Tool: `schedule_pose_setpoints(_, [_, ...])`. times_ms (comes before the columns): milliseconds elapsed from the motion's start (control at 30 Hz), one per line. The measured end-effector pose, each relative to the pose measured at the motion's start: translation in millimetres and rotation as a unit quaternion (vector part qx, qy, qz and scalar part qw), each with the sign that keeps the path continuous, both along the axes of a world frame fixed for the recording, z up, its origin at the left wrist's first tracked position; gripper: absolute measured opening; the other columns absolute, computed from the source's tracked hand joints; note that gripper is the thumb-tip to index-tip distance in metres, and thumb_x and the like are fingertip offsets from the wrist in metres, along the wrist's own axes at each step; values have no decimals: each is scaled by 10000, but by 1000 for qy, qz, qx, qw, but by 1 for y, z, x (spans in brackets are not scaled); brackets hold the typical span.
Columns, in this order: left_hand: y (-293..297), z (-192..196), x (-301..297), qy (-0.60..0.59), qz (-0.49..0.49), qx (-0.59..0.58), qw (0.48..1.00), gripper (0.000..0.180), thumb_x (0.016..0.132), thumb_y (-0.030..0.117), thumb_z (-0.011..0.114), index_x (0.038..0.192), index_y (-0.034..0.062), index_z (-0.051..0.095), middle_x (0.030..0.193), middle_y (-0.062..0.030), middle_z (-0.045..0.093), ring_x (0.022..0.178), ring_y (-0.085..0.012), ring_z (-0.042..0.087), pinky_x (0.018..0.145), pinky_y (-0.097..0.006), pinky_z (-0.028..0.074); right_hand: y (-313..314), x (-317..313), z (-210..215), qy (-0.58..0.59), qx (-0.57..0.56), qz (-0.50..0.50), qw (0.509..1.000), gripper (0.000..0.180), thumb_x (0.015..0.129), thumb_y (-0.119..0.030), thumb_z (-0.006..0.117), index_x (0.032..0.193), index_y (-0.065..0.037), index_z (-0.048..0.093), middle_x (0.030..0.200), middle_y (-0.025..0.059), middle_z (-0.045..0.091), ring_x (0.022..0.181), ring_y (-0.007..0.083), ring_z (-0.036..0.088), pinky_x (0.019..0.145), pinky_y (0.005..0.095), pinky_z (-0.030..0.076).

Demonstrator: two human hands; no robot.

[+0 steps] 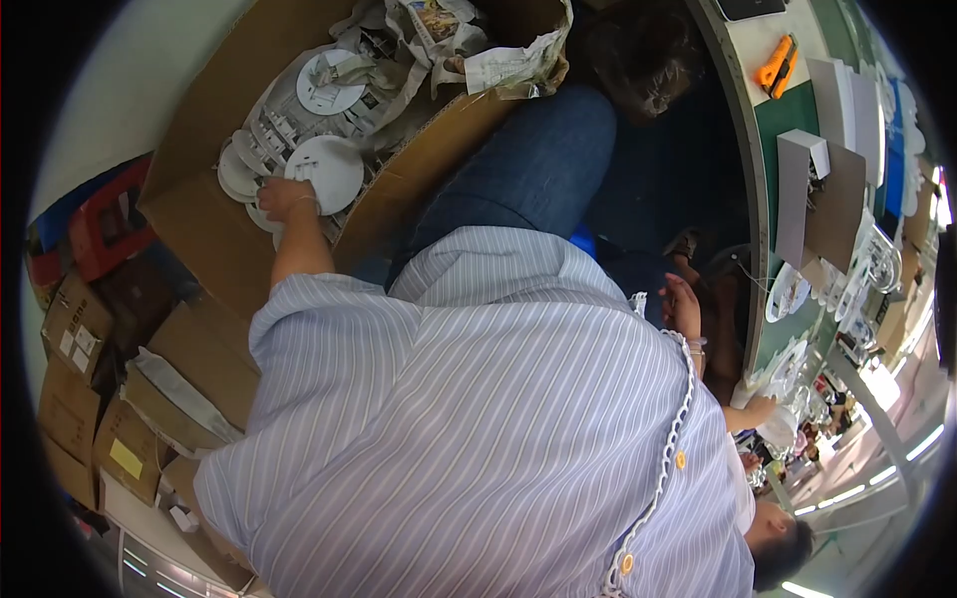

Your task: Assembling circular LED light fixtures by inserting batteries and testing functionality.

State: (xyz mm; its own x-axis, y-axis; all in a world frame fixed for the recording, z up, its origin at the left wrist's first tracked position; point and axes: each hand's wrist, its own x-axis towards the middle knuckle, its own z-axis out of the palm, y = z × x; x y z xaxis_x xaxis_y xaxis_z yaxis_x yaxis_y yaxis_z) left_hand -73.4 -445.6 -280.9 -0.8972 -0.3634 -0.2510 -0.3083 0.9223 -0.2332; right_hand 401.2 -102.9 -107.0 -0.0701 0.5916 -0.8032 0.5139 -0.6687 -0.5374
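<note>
My left hand (286, 198) reaches into a deep cardboard box (399, 164), its fingers curled at the edge of a white round plastic disc (325, 174). Overlapping beside it lie several more such discs, some showing moulded fittings on their faces. Another white disc (330, 82) rests farther back, partly under crumpled paper (399, 75). My fingertips are partly hidden among the discs. Away from the box, my right hand (683, 304) hangs by my side below the bench edge. Its fingers are loosely stretched, and nothing shows in them.
Along the right runs a green-topped workbench (775, 149) with an orange cutter (777, 67), an open white carton (819, 199) and clear plastic parts. A co-worker's hand (755, 413) is at the bench, lower right. Cardboard cartons (130, 448) and a red crate (105, 234) stand at left.
</note>
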Motion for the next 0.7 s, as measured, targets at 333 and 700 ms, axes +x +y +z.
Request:
schedule_pose_setpoints(333, [-5,-60,-1,-187,209,356,891,471,625,254,696,960,-31,528,827,-119,565,656,-224,526,502,-377,414,-10,-12,5,-28,32,81,996,236,800,-214,458,991,-81,496,689,45,558,360,29,321,329,176,259])
schedule_pose_setpoints(700, [85,100,-59,-90,-295,142,941,363,620,200,624,945,53,553,983,-167,539,909,-329,507,766,-358,416,-11,-7,5,-62,63,68,994,244,755,-193,514,950,-54,466,650,23,560,379,45,357,338,184,276])
